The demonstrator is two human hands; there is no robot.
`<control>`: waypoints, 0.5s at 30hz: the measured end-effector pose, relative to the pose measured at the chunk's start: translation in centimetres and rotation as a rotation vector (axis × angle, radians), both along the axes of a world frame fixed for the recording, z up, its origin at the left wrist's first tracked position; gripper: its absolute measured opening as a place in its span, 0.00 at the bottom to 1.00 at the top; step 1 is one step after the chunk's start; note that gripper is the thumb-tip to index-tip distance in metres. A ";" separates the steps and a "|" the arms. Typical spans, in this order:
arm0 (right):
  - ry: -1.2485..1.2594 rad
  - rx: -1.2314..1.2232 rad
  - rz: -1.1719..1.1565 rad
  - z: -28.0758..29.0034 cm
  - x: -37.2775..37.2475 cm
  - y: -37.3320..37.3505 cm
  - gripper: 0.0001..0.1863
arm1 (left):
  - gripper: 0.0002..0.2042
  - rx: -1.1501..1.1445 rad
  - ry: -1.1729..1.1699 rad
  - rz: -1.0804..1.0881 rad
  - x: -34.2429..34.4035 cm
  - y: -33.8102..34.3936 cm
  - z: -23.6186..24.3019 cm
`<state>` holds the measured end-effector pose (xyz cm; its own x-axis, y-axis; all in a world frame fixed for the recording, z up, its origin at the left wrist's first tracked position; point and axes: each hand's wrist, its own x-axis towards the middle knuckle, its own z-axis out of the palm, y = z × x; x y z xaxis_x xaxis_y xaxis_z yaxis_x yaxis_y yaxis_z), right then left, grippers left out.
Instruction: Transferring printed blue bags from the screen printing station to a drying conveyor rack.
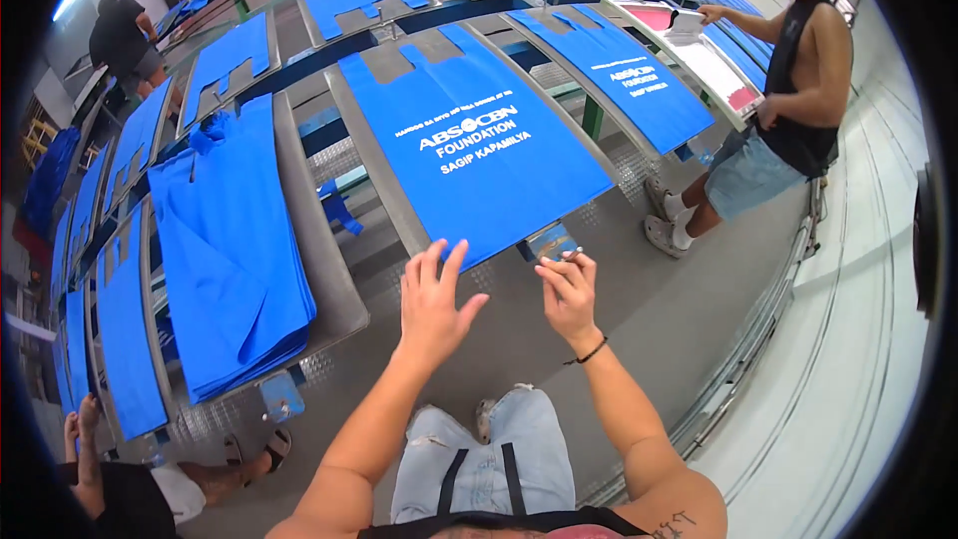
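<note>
In front of me a flat blue bag (514, 197) with white print and a cut-out handle end lies on a grey board (383, 183). My left hand (433, 302) is at the bag's near edge, fingers spread and holding nothing visible; whether the fingertips touch the fabric I cannot tell. My right hand (570, 297) is just right of it, fingers curled and thumb drawn in, by the blue-grey bracket (552, 242) under the board's near end. Whatever is between those fingers, if anything, is too small to make out. To the left, a thick pile of blue bags (235, 250) lies on another board.
Boards with blue bags run in rows along a green frame (594, 118). On the right a person (798, 70) holds a white-framed printing screen (689, 52) over a board. Another person's hands (85, 426) show at lower left. Someone in black (125, 35) stands far left.
</note>
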<state>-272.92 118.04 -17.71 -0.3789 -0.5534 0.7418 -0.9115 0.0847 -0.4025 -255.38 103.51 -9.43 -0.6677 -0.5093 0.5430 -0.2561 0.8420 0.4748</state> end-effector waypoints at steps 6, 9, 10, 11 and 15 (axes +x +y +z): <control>-0.289 0.104 0.317 2.5 -3.1 3.7 0.11 | 0.17 0.076 -0.235 0.015 -1.7 -3.5 0.2; -0.414 -0.007 0.227 4.0 -6.9 4.7 0.10 | 0.07 0.055 -0.243 0.050 -1.9 -3.8 -0.2; -0.427 -0.011 0.174 4.6 -9.2 3.9 0.09 | 0.08 0.047 -0.278 0.087 -2.4 -3.8 -0.2; -0.538 0.029 0.106 5.4 -10.7 3.2 0.08 | 0.08 0.069 -0.303 0.105 -2.9 -2.8 0.8; -0.539 0.277 0.017 5.2 -16.4 0.1 0.20 | 0.11 0.084 -0.321 0.218 -4.7 -0.9 3.1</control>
